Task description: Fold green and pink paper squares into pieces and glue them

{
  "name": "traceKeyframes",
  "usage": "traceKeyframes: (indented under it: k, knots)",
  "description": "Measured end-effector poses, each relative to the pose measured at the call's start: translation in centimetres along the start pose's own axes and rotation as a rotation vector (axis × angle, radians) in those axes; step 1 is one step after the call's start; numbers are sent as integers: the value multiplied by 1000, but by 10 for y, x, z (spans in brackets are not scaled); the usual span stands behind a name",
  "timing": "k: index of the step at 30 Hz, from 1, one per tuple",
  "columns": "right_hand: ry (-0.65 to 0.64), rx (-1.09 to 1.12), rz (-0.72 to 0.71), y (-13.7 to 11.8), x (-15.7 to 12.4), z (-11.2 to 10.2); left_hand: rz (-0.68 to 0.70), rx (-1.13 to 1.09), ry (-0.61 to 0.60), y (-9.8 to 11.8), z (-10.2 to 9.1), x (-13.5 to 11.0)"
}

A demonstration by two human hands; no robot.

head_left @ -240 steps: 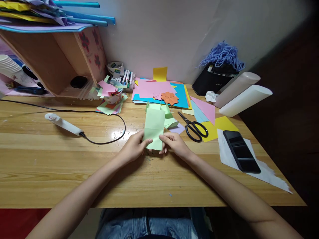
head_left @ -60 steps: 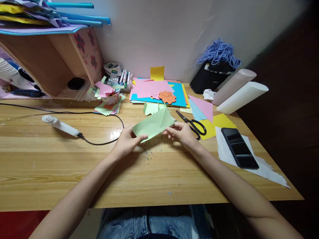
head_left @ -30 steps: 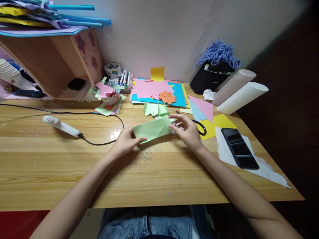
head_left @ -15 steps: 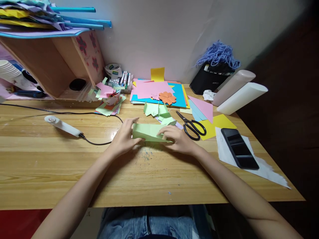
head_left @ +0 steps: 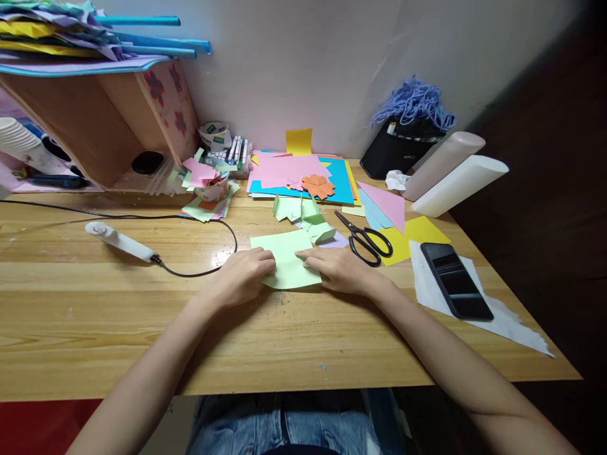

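Nearest, jeans show below the near edge of the table. Just beyond, the left hand rests on the left part of a pale green sheet, fingers curled; its thumb is hidden, so I cannot tell whether it grips. The right hand lies on the right part, index finger stretched across the paper; again, I cannot tell whether it grips. The sheet lies on the table between them.

Right of the hands, a phone sits on torn white paper. Well to the left lies a white device with a black cable. Slightly farther, scissors lie beyond the right hand, and green scraps lie just past the sheet.

Farther still, an orange flower rests on a paper stack. At the far left stand markers; at the far right, blue yarn tops a black pouch near the wall.
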State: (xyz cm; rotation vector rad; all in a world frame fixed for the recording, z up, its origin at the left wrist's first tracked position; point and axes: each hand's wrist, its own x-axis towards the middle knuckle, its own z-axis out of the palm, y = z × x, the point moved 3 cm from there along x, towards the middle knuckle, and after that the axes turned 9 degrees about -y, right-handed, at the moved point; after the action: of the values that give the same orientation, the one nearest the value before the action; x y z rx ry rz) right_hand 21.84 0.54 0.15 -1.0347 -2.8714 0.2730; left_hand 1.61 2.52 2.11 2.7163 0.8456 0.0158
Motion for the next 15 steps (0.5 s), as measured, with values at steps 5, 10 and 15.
traceKeyframes:
  k: [5, 10, 15]
  knots:
    - [-15, 72, -24, -2, -5, -7, 7, -93, -51, 7, -4, -3]
    - [-1, 133, -36, 0, -8, -7, -30, -115, -88, 10, -4, -6]
    - [-3, 240, 8, -1, -5, -11, -43, -187, -118, 5, 1, -3]
